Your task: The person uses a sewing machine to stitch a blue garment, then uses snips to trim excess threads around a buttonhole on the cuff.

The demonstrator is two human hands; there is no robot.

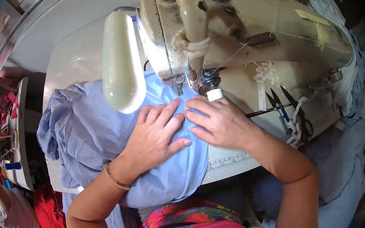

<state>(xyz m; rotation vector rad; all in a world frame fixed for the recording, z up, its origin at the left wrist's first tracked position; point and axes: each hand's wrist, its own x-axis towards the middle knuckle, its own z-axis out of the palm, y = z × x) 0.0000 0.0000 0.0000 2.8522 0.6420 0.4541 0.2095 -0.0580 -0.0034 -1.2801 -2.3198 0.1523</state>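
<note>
White surface (76, 61), both hands, left hand (156, 133) and right hand (218, 121), spread flat on crumpled light-blue fabric (92, 134) beside the worn cream sewing machine (248, 35); fingertips risk straying under its needle.

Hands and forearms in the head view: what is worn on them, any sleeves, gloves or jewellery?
Both forearms are bare, no sleeves or gloves in view. The left hand has a thin gold-coloured bracelet at the wrist. The right hand shows no ring, watch or bracelet.

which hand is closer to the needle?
The right hand: its fingers lie on the blue cloth just below the needle; the left hand rests lower down.
</note>
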